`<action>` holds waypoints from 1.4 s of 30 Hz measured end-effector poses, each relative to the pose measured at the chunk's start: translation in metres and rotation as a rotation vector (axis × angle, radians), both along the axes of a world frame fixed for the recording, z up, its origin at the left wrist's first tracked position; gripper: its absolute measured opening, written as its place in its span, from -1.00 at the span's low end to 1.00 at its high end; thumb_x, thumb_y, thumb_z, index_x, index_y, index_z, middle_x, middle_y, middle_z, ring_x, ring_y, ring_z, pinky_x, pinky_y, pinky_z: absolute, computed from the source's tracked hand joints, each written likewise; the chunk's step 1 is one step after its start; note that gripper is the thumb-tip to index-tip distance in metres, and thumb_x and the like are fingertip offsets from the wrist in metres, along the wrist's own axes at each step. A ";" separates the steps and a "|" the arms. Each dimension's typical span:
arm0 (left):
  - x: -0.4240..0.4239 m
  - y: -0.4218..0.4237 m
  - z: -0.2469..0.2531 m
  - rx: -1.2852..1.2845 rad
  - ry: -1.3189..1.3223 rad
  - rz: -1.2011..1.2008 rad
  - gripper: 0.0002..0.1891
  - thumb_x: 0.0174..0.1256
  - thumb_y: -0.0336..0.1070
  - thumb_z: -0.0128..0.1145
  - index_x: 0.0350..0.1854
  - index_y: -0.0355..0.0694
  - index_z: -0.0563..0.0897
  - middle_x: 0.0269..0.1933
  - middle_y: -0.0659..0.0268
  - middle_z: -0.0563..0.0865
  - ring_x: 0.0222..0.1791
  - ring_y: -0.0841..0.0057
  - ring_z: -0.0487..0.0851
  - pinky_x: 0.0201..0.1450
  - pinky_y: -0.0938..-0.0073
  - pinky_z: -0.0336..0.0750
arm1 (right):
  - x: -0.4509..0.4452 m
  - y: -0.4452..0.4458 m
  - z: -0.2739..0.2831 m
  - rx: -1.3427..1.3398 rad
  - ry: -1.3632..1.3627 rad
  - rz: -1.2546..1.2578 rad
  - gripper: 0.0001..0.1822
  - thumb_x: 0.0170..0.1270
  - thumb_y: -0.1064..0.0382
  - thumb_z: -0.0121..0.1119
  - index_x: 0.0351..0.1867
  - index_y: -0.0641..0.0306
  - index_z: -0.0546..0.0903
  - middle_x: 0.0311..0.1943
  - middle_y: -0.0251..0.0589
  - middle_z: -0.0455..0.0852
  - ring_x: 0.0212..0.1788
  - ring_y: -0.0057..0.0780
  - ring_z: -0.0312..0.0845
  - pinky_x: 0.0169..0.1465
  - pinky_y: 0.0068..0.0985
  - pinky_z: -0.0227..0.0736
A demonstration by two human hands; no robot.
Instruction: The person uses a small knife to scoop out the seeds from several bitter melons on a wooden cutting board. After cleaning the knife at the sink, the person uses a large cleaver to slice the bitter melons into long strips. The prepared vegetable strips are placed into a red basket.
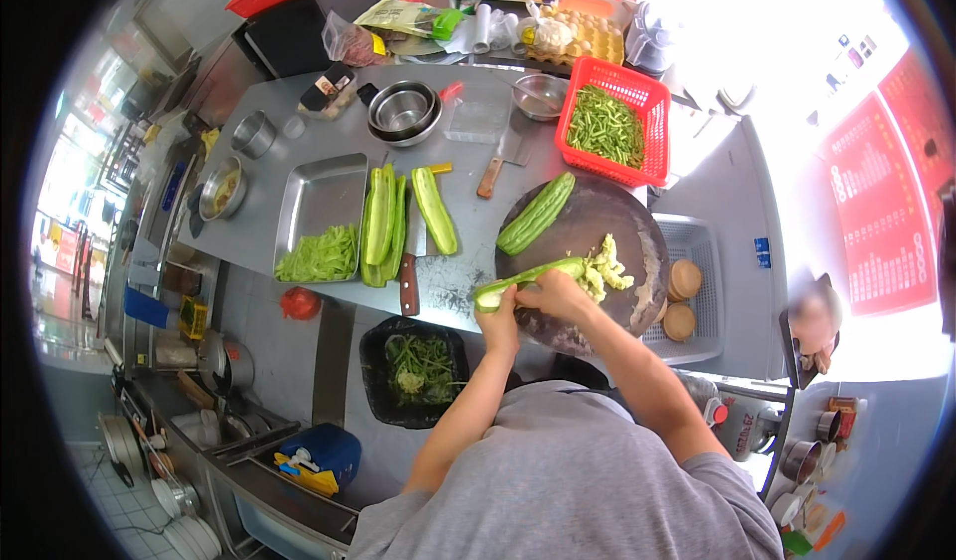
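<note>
Over the near left edge of the round chopping board (635, 220), my left hand (499, 325) grips the near end of a halved bitter melon (491, 296). My right hand (556, 295) is closed around its middle, fingers at the hollow; whether they hold a small tool is hidden. Pale scooped-out pith and seeds (606, 270) lie beside the half's far end. Behind it, another bitter melon piece (536, 213) rests skin side up. Several hollowed halves (381, 220) are stacked to the left, with a single half (433, 213) by a cleaver (408, 284).
Green slices (317, 254) lie in a steel tray (291, 194). A second cleaver (489, 178) lies near a red basket (657, 119) of cut green vegetables (605, 127). Steel bowls (403, 108) stand behind. Below the table edge sits a black scrap bin (373, 381); a grey crate (706, 261) is at right.
</note>
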State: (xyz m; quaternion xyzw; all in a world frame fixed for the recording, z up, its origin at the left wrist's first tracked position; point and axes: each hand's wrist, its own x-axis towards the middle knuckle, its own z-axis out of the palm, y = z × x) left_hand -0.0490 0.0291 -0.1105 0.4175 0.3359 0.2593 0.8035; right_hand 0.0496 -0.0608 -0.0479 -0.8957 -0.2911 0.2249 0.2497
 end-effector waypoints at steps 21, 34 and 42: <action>-0.007 0.008 -0.009 0.007 -0.066 0.014 -0.73 0.24 -0.38 0.29 -0.11 -0.32 0.50 -0.18 0.30 0.62 -0.19 0.56 0.58 -0.07 0.52 0.50 | 0.003 0.017 0.022 -0.329 0.119 -0.113 -0.38 -0.19 -0.17 0.33 -0.27 0.41 0.70 -0.28 0.13 0.73 -0.17 -0.11 0.70 -0.08 -0.30 0.58; -0.005 0.000 -0.004 0.031 -0.045 0.084 -0.73 0.23 -0.36 0.30 -0.14 -0.34 0.50 -0.20 0.29 0.63 -0.23 0.59 0.56 -0.11 0.55 0.46 | 0.044 -0.047 0.045 -0.401 0.051 -0.371 -0.50 -0.11 -0.15 0.33 -0.39 0.33 0.71 -0.38 0.00 0.75 -0.31 -0.18 0.72 -0.22 -0.31 0.60; -0.004 -0.002 -0.006 0.031 -0.058 0.063 -0.72 0.27 -0.40 0.24 -0.05 -0.36 0.50 -0.10 0.23 0.63 -0.14 0.47 0.61 0.00 0.44 0.54 | 0.013 0.003 0.021 -0.302 0.105 -0.131 -0.39 -0.14 -0.19 0.28 -0.27 0.39 0.70 -0.32 0.10 0.74 -0.23 -0.08 0.70 -0.13 -0.26 0.58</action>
